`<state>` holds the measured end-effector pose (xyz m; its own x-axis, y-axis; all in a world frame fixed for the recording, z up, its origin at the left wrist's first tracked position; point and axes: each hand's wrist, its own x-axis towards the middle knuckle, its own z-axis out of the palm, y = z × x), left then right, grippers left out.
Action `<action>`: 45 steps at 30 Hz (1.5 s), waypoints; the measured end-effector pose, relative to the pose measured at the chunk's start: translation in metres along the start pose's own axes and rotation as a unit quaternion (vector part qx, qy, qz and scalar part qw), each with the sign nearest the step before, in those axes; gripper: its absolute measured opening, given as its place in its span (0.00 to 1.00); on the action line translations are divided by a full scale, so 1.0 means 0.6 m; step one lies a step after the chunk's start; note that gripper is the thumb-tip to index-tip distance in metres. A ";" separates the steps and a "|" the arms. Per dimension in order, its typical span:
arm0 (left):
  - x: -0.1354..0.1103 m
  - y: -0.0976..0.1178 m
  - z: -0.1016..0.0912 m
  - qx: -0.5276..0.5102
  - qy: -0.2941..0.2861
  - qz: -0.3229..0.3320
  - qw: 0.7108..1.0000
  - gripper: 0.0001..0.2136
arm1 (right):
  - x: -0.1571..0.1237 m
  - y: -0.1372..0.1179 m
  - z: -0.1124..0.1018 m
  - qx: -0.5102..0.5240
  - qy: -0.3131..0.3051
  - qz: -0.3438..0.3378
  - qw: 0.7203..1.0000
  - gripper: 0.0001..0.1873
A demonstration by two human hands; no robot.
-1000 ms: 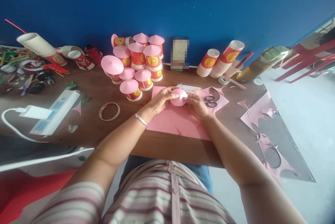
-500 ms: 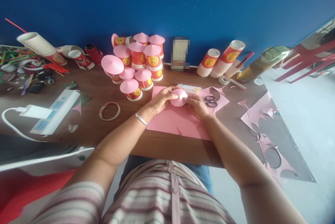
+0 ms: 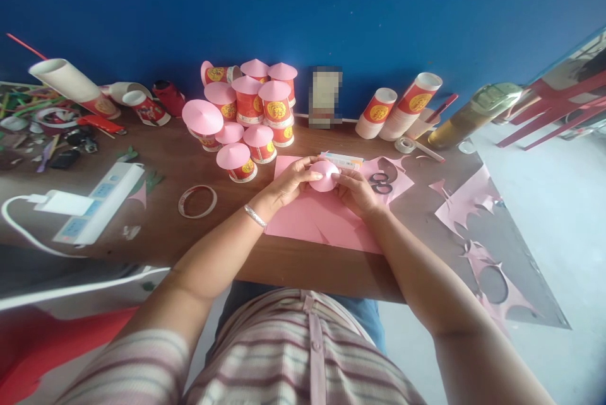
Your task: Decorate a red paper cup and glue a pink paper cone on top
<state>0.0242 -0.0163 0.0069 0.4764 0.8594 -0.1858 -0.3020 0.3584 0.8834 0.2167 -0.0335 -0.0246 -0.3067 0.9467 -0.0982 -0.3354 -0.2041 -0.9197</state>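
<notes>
Between my two hands is a small pink paper cone [image 3: 324, 179], its point facing up toward me. My left hand [image 3: 294, 179] grips its left edge, thumb on top and fingers behind. On the opposite edge my right hand [image 3: 356, 190] pinches it the same way. Beneath them lies a large pink paper sheet [image 3: 312, 222] on the brown table. A pair of scissors [image 3: 380, 183] with dark handles rests just right of my right hand, on a cut pink scrap [image 3: 402, 185]. Behind the cone is a small white and blue box [image 3: 341, 159].
Red paper cups with pink cone tops [image 3: 249, 99] stand grouped at the back left. Stacked cups [image 3: 409, 105], a tape roll [image 3: 404, 146] and a bottle [image 3: 473, 115] are at the back right. A power strip [image 3: 99, 203] and a white ring [image 3: 197, 201] lie left; paper cutouts [image 3: 466, 203] right.
The cone has shifted very slightly between my fingers, and its centre point looks more raised. Both hands keep their hold in nearly the same place.
</notes>
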 end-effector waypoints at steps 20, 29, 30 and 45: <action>0.002 -0.003 0.002 -0.027 0.026 -0.011 0.999 0.26 | 0.003 -0.005 0.004 0.015 0.005 0.007 1.000 0.21; 0.004 -0.007 0.002 -0.011 0.038 0.016 0.999 0.27 | 0.003 -0.003 0.007 -0.031 0.027 -0.009 0.999 0.23; 0.005 -0.007 0.001 -0.007 0.049 0.021 0.999 0.27 | 0.004 -0.001 0.006 -0.054 0.051 -0.028 0.997 0.23; 0.009 -0.021 -0.002 0.085 0.075 0.074 0.991 0.24 | -0.020 0.002 0.025 -0.497 0.138 -0.348 0.783 0.08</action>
<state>0.0299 -0.0157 -0.0059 0.3055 0.9470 -0.0996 -0.2106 0.1692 0.9628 0.2066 -0.0488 -0.0188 -0.1067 0.7887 0.6054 0.5654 0.5490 -0.6156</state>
